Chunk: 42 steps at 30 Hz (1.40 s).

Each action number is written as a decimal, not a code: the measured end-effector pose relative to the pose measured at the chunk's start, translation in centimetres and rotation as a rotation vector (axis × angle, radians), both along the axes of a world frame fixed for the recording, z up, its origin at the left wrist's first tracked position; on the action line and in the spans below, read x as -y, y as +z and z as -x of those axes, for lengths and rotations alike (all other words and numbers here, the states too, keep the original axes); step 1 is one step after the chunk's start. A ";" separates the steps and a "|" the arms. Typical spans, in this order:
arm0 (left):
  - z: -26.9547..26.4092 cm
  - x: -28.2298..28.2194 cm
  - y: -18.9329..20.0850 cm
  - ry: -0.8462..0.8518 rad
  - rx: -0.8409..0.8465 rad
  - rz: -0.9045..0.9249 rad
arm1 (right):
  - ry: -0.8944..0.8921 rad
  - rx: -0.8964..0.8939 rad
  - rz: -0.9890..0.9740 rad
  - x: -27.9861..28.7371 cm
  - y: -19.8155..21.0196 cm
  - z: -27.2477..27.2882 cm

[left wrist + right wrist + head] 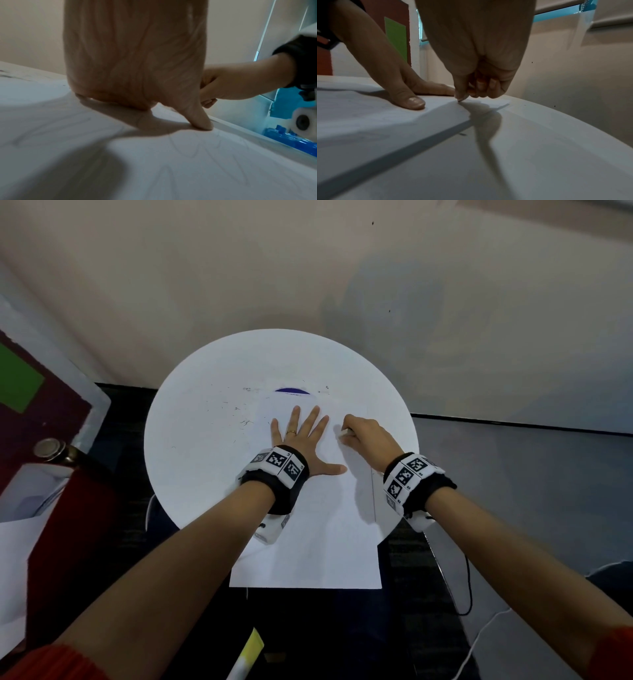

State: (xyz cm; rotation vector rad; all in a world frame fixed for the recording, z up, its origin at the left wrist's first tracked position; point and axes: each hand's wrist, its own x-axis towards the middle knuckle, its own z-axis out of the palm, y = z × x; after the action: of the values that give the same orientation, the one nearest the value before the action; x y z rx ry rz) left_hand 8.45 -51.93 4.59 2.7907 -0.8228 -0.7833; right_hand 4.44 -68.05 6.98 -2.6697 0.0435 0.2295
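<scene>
A white sheet of paper (308, 529) lies on a round white table (205, 460), and its near edge hangs over the table's front. My left hand (301, 436) rests flat on the sheet with fingers spread; its thumb (200, 121) presses the paper. Faint pencil curves show on the paper (188, 155). Just right of it, my right hand (363, 433) is curled, pinching a small white object (346, 434) against the sheet near its far right corner (501, 102). A pointed tip under the right hand (479, 83) touches the paper. What the object is cannot be made out.
Dark crumbs (239, 412) are scattered on the table left of the hands. A purple shape (293, 391) peeks out beyond the paper's far edge. A dark red panel with a green patch (17, 388) and a metal knob (51, 448) stand at left. Cables (466, 587) hang at right.
</scene>
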 end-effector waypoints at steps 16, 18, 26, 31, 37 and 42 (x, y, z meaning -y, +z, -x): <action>-0.3 0.1 -0.4 0.061 0.024 0.021 | 0.104 0.003 -0.026 0.0 -0.3 1.8; -0.2 0.1 -0.3 0.055 0.025 0.013 | 0.117 -0.012 0.007 0.2 -0.1 1.6; -0.2 0.0 -0.3 0.055 0.021 0.015 | 0.182 -0.019 0.035 -0.1 0.4 1.1; 0.0 0.1 0.0 0.053 0.023 -0.005 | 0.236 -0.029 0.148 -0.5 1.4 -1.7; -0.1 0.1 0.0 0.051 0.024 -0.002 | 0.251 -0.014 0.120 -1.5 1.0 -0.2; 0.0 0.0 -0.1 0.054 0.027 0.013 | 0.239 -0.064 0.086 -1.0 1.2 -0.4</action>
State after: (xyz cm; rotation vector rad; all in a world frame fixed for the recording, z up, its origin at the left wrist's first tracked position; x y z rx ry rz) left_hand 8.47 -51.96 4.48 2.8058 -0.7500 -0.7305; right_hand 4.87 -67.06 8.21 -2.7505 -0.2518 0.3965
